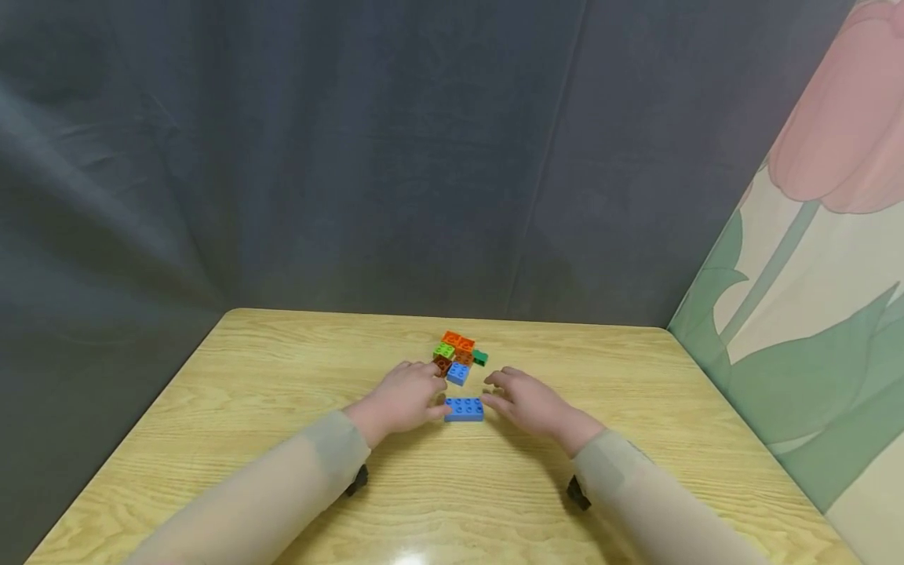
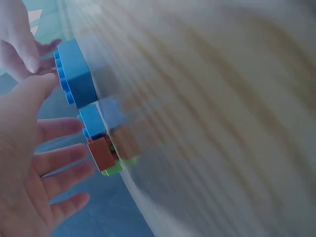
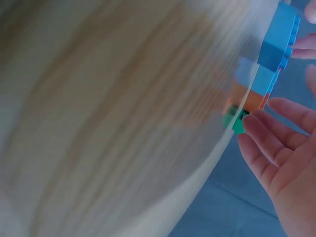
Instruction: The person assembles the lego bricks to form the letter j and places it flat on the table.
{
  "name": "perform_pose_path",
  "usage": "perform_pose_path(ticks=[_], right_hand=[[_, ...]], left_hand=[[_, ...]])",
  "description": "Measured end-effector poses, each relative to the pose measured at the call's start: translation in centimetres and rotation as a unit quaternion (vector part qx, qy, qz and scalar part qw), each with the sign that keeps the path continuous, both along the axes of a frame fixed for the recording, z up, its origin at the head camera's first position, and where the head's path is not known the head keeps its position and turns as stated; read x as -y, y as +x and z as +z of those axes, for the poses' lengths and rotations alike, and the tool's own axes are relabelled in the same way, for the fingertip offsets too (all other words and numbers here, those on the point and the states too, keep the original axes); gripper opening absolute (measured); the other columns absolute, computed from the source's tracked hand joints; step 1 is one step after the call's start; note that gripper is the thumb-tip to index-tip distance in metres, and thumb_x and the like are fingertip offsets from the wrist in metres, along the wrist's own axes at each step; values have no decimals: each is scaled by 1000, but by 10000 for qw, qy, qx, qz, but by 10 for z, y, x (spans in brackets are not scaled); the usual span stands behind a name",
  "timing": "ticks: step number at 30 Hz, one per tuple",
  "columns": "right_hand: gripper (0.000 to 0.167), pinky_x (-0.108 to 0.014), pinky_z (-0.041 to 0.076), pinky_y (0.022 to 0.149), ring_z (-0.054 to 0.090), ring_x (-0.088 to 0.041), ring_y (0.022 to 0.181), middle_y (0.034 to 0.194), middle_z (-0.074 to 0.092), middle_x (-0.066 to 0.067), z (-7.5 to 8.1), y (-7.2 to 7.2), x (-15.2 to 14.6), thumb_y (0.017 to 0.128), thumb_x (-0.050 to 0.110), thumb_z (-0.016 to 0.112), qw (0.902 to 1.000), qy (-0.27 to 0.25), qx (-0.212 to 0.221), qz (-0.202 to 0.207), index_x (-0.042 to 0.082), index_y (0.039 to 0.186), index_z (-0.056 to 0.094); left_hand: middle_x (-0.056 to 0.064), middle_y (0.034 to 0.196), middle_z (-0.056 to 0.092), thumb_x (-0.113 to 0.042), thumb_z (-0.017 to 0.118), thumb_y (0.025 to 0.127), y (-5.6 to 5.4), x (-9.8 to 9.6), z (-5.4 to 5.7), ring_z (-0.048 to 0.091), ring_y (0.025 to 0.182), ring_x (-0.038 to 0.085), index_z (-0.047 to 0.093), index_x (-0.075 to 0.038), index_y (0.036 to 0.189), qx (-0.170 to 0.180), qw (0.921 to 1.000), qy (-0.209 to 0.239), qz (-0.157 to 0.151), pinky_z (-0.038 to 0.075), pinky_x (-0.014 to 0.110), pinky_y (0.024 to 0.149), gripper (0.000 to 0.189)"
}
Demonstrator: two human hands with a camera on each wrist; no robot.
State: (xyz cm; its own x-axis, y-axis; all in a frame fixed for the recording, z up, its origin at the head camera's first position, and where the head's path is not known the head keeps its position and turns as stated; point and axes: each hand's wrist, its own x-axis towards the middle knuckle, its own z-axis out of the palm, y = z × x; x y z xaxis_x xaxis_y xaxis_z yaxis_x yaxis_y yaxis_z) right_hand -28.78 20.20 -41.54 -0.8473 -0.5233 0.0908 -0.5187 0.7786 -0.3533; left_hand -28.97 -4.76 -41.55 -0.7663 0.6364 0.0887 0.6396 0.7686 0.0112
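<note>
A long blue toy building brick (image 1: 464,410) lies studs up on the table between both hands. My left hand (image 1: 408,399) is at its left, the thumb tip by that end of the brick; whether it touches is unclear. In the left wrist view, the left hand's fingers (image 2: 64,160) are spread and loosely extended. My right hand (image 1: 526,400) hovers at the brick's right end, its fingers (image 3: 276,136) relaxed, nothing in them. Just beyond lies a smaller blue brick (image 1: 458,373), beside a dark brown brick (image 1: 442,364) near the left fingertips.
Behind these sit a lime green brick (image 1: 443,351), orange-red bricks (image 1: 452,338), an orange-brown brick (image 1: 463,359) and a dark green piece (image 1: 480,358). The wooden table (image 1: 282,369) ends at a dark curtain (image 1: 388,157); a flower-patterned panel (image 1: 833,314) borders it on the right.
</note>
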Motion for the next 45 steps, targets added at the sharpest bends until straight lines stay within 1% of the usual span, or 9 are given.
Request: perform_pose_path(ticks=[4, 7, 9, 13, 20, 25, 28, 32, 45], right_hand=[[26, -39, 49, 82, 60, -15, 91, 103, 64, 0, 1, -4, 9, 99, 23, 62, 9988, -192, 365, -261, 6, 119, 66], [21, -37, 50, 79, 59, -13, 87, 100, 64, 1, 1, -9, 15, 97, 19, 65, 9978, -251, 433, -435, 7, 115, 68], [20, -36, 49, 77, 59, -14, 85, 98, 64, 1, 1, -13, 19, 96, 17, 66, 9975, -299, 422, -490, 7, 113, 69], [18, -35, 49, 73, 58, -15, 83, 97, 65, -2, 1, -20, 27, 93, 13, 70, 9969, -437, 352, -558, 6, 110, 69], [20, -37, 50, 74, 59, -20, 84, 100, 65, -8, -1, -33, 40, 88, 16, 76, 9962, -506, 51, -711, 6, 105, 69], [23, -39, 50, 79, 59, -20, 88, 101, 62, -7, -2, -43, 49, 87, 18, 77, 9962, -335, 35, -809, 8, 106, 69], [23, -39, 49, 83, 58, -19, 88, 102, 61, -6, -3, -48, 53, 86, 16, 77, 9958, -219, 135, -879, 8, 106, 69], [24, -38, 49, 84, 57, -19, 85, 99, 59, -5, -2, -51, 56, 85, 13, 78, 9959, -108, 142, -886, 7, 107, 68], [24, -35, 44, 73, 50, -22, 78, 87, 55, -3, -3, -51, 57, 83, 3, 75, 9971, -29, 391, -649, 8, 100, 58]], left_hand=[[-5, 87, 56, -53, 62, 93, 0, -5, 1, 58, 80, 16, 69, -17, 96, -50, 9998, -55, -183, 47, 45, 88, 36], [-6, 81, 51, -53, 64, 92, 0, -9, 2, 50, 69, 12, 69, -17, 95, -47, 9995, -85, -284, 46, 39, 77, 36], [-5, 83, 53, -52, 64, 92, -1, -11, 1, 49, 68, 11, 70, -16, 100, -57, 9993, -145, -328, 46, 37, 75, 37], [-4, 94, 59, -51, 64, 93, -4, -15, -3, 53, 75, 10, 70, -17, 113, -43, 9988, -234, -428, 47, 37, 80, 40], [-2, 106, 67, -44, 66, 94, -6, -18, -5, 60, 87, 11, 70, -16, 114, 37, 9979, -39, -643, 49, 39, 84, 34], [-5, 97, 68, -42, 67, 93, -7, -19, -3, 57, 76, 9, 70, -18, 102, 74, 9981, 13, -609, 47, 38, 81, 26], [-8, 86, 64, -42, 68, 93, -8, -19, -3, 51, 70, 9, 67, -19, 95, 98, 9981, 6, -607, 45, 37, 77, 23], [-10, 78, 57, -40, 69, 93, -9, -18, -3, 48, 69, 12, 64, -20, 92, 168, 9980, 71, -604, 41, 36, 74, 21], [-12, 72, 54, -38, 69, 93, -9, -17, -2, 45, 68, 13, 60, -21, 84, 287, 9973, 284, -607, 39, 34, 72, 21]])
